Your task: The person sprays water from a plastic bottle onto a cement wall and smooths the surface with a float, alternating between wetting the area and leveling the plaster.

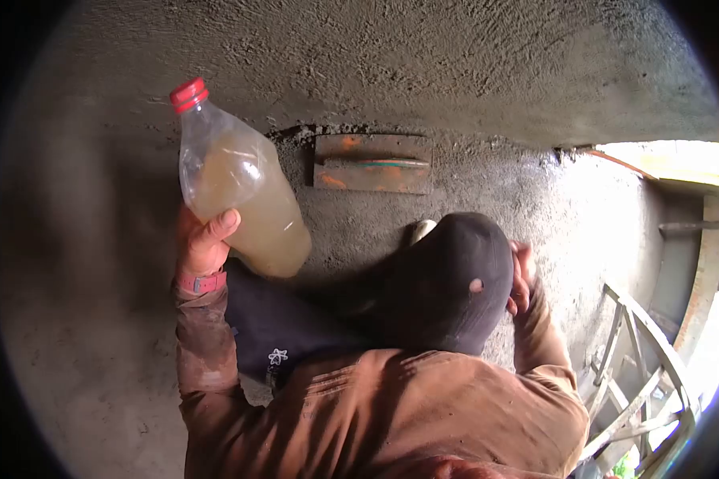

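Observation:
My left hand (205, 239) is closed around the lower side of a clear plastic bottle (244, 191), its thumb lying across the front. The bottle has a red cap screwed on, leans to the left and is mostly full of cloudy brownish liquid. My right hand (522, 275) rests against the outer side of my bent knee (467, 263). Its fingers are loosely bent and partly hidden by the knee, with no object visible in them. Beyond my legs lies a rectangular plastering trowel (373, 177), smeared with orange, its handle facing up.
Rough grey plaster covers the wall (423, 64) in front, with mortar crumbs along its foot. The grey floor (96, 343) stretches left. A small pale object (423, 230) shows behind the knee. Lattice-like bars (635, 375) stand at the right, near a bright opening.

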Tool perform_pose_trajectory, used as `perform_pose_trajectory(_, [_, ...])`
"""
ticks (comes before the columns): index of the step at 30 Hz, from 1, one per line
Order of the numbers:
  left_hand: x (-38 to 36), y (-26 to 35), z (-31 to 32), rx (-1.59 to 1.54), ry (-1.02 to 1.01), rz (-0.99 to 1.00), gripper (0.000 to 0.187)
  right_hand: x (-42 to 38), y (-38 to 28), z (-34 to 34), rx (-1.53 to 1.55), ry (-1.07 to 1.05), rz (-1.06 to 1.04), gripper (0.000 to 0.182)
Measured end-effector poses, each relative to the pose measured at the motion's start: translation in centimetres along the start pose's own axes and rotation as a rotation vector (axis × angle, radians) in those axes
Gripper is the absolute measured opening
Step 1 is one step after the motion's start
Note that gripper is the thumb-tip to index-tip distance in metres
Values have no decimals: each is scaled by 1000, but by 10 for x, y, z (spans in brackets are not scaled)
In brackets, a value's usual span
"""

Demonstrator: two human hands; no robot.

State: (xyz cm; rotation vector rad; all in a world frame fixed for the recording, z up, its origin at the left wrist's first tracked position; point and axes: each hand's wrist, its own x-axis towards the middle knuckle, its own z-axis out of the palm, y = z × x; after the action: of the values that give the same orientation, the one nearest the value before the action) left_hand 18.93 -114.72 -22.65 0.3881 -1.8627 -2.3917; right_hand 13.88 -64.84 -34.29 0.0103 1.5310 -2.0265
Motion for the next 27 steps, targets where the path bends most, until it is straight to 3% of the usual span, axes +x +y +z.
perform_pose_trajectory(1, [2,-1,-1,-10,-40,-27,63,7,-10,27,57,363,365,25])
perform_pose_trajectory(2, [7,-2,0,-21,-76,-33,63,25,-39,44,-674,13,470,31])
perform_pose_trajectory(3, [10,-3,4,-29,-78,-22,63,27,-22,23,-684,18,461,31])
perform_pose_trajectory(5, [15,-6,19,-53,-143,36,62,40,29,-37,-1565,64,25,48])
perform_pose_trajectory(6, [14,-5,30,-60,-179,35,62,58,5,-15,-1011,22,119,58])
perform_pose_trajectory(7, [16,-6,35,-40,-228,-90,60,66,-22,25,-441,-14,245,69])
perform_pose_trajectory(9, [27,-28,59,-67,-310,-31,59,99,-60,76,-559,-331,154,89])
perform_pose_trajectory(12, [48,-51,105,-225,-400,-37,69,132,-63,137,-248,-649,49,112])
perform_pose_trajectory(13, [59,-67,122,-240,-436,-19,70,131,-67,154,-282,-567,-97,106])
perform_pose_trajectory(14, [64,-82,137,-232,-378,16,71,136,-71,144,-359,-499,-37,102])
perform_pose_trajectory(15, [70,-88,151,-551,-512,0,73,143,-79,125,-438,-424,18,99])
perform_pose_trajectory(17, [75,-107,163,-815,-606,-254,66,132,-76,93,-462,-263,-89,90])
perform_pose_trajectory(18, [75,-118,169,-817,-591,-257,66,121,-77,81,-435,-289,-123,86])
perform_pose_trajectory(20, [80,-143,180,-884,-569,-513,49,99,-83,70,-410,-270,-86,88])
perform_pose_trajectory(22, [89,-208,186,-811,-133,-863,34,81,-67,34,-435,-154,-6,88])
perform_pose_trajectory(23, [106,-314,176,-907,-45,-851,34,73,-55,15,-468,-55,74,89])
perform_pose_trajectory(24, [92,-289,178,-569,398,-836,38,66,-34,3,-470,-19,2,88])
perform_pose_trajectory(25, [94,-301,169,-497,482,-817,44,56,-30,5,-463,78,23,88])
perform_pose_trajectory(27, [109,-348,157,-500,547,-770,46,45,-9,-28,-645,7,-14,77])
